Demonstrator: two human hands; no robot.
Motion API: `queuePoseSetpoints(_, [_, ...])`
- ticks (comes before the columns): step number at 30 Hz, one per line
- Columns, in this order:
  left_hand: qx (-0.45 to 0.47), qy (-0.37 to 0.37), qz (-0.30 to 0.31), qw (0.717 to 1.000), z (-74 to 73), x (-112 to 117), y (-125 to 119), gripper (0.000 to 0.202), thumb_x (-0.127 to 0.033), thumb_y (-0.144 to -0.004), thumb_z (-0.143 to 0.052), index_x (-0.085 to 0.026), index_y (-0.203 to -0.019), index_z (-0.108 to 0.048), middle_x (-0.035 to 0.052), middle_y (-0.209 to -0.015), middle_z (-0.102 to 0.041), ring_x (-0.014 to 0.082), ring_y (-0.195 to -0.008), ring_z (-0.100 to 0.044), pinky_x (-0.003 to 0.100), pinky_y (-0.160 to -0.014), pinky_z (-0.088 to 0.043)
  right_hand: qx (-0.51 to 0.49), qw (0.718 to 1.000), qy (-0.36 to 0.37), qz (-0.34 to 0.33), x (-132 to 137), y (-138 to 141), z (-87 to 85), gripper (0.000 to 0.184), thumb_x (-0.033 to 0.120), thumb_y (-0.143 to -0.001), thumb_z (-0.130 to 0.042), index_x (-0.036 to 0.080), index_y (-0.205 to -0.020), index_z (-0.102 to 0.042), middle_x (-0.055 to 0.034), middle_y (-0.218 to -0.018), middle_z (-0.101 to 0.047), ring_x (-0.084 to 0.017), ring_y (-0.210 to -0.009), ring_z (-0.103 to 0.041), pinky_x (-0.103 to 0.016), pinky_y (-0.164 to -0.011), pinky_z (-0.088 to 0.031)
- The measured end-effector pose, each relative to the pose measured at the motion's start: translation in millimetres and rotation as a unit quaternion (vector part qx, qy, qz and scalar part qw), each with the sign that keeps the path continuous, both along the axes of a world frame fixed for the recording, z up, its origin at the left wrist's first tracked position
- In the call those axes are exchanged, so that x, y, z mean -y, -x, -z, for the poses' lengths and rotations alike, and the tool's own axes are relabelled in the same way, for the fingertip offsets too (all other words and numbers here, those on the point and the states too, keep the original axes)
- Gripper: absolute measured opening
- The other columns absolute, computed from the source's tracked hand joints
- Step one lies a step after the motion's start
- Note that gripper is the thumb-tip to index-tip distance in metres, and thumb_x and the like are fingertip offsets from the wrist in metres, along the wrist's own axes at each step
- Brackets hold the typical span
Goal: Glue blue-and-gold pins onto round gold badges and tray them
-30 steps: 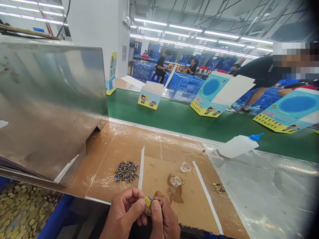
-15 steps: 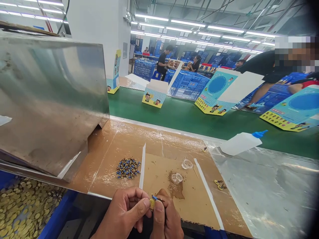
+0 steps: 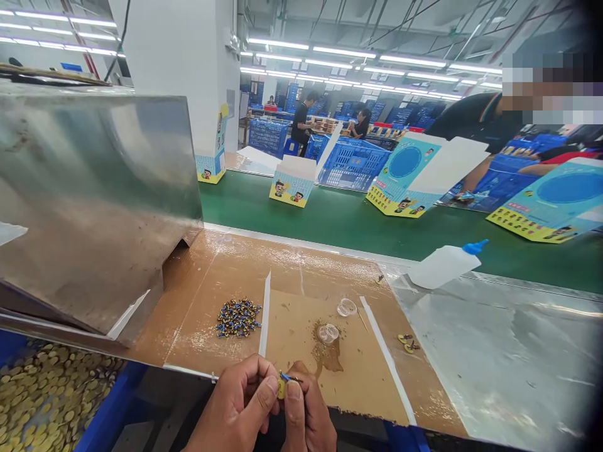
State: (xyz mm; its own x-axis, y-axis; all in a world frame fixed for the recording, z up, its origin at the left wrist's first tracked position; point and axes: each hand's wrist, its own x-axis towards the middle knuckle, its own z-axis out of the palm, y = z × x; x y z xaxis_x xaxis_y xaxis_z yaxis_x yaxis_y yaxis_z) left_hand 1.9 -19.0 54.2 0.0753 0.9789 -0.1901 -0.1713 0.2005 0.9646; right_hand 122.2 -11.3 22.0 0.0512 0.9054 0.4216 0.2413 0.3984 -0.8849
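Observation:
Close to the bench's front edge, my left hand [image 3: 247,402] pinches a small yellow disc [image 3: 281,389] between thumb and fingers. My right hand [image 3: 306,408] grips a tiny blue and dark figure [image 3: 288,376], held against the disc; whether the two are joined I cannot tell. A pile of similar blue, black and yellow figures [image 3: 239,317] lies on the brown bench ahead and to the left. On the cardboard sheet [image 3: 377,383] beyond my right hand are a small clear dish [image 3: 328,334], brown stains, another clear ring-shaped piece [image 3: 347,307] and a thin stick [image 3: 363,319].
Several discs with figures [image 3: 407,343] lie right of the cardboard. A white squeeze bottle [image 3: 445,267] lies tilted beside the green conveyor [image 3: 330,216], which carries printed boxes [image 3: 405,172]. A metal housing [image 3: 98,207] stands left, above a blue bin of yellow discs [image 3: 42,395]. A co-worker [image 3: 471,119] leans in at right.
The view has shifted slightly, so most things sit a little further left. Both hands keep the disc and figure together with hardly any change of grip.

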Motion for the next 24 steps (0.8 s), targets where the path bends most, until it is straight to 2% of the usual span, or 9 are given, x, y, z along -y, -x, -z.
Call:
queuePoseSetpoints(4, [-0.022,-0.02,0.023,0.999,2.1,0,0,0.06,-0.076,-0.091,-0.058,-0.017,-0.081,-0.057,-0.0011,-0.069,-0.054,0.0098,-0.056,-0.045,0.022,-0.056,-0.038,-0.008,0.999,0.01,-0.041,0,-5,-2.0,0.04,0.04,-0.113,-0.042,0.024,-0.077,-0.052,0.0036,-0.07,-0.047,-0.015,-0.059,-0.046,-0.029,-0.06,-0.037])
queuePoseSetpoints(8, [0.002,-0.017,0.008,1.0,7.7,5,-4,0.058,-0.075,-0.092,-0.058,-0.018,-0.081,-0.054,-0.0027,-0.068,-0.052,0.0082,-0.054,-0.038,0.023,-0.054,-0.032,-0.052,0.993,0.083,-0.069,3,-9,1.1,0.04,0.043,-0.112,-0.043,0.024,-0.077,-0.051,0.0038,-0.072,-0.045,-0.015,-0.064,-0.044,-0.028,-0.064,-0.037])
queuePoseSetpoints(12, [-0.012,-0.014,-0.004,1.0,11.3,9,-8,0.06,-0.077,-0.092,-0.058,-0.019,-0.076,-0.051,-0.0051,-0.066,-0.043,0.0079,-0.054,-0.028,0.024,-0.052,-0.022,-0.102,0.979,0.145,-0.098,6,-11,6.3,0.044,0.05,-0.109,-0.045,0.023,-0.074,-0.048,0.0032,-0.072,-0.044,-0.016,-0.066,-0.044,-0.027,-0.06,-0.037])
queuePoseSetpoints(16, [-0.002,0.001,0.0,1.0,16.6,10,-13,0.061,-0.077,-0.092,-0.059,-0.019,-0.074,-0.052,-0.007,-0.063,-0.036,0.0074,-0.052,-0.022,0.025,-0.049,-0.015,-0.111,0.978,0.166,-0.058,10,-14,5.9,0.047,0.054,-0.108,-0.048,0.023,-0.073,-0.05,0.0038,-0.069,-0.042,-0.015,-0.063,-0.04,-0.027,-0.06,-0.036])
queuePoseSetpoints(19, [0.01,0.004,-0.009,1.0,17.0,11,-18,0.063,-0.078,-0.09,-0.06,-0.018,-0.072,-0.053,-0.0068,-0.062,-0.037,0.0074,-0.052,-0.023,0.025,-0.049,-0.016,-0.106,0.979,0.17,-0.023,13,-14,3.0,0.046,0.053,-0.108,-0.05,0.023,-0.073,-0.05,0.0042,-0.069,-0.042,-0.015,-0.063,-0.039,-0.026,-0.06,-0.036])
queuePoseSetpoints(24, [0.013,0.023,-0.025,0.999,9.7,16,-20,0.063,-0.078,-0.087,-0.065,-0.017,-0.074,-0.055,-0.0057,-0.064,-0.04,0.0068,-0.055,-0.026,0.024,-0.052,-0.018,-0.129,0.97,0.204,-0.033,21,-13,2.6,0.046,0.054,-0.108,-0.049,0.024,-0.073,-0.047,0.0042,-0.07,-0.038,-0.015,-0.064,-0.039,-0.027,-0.059,-0.034])
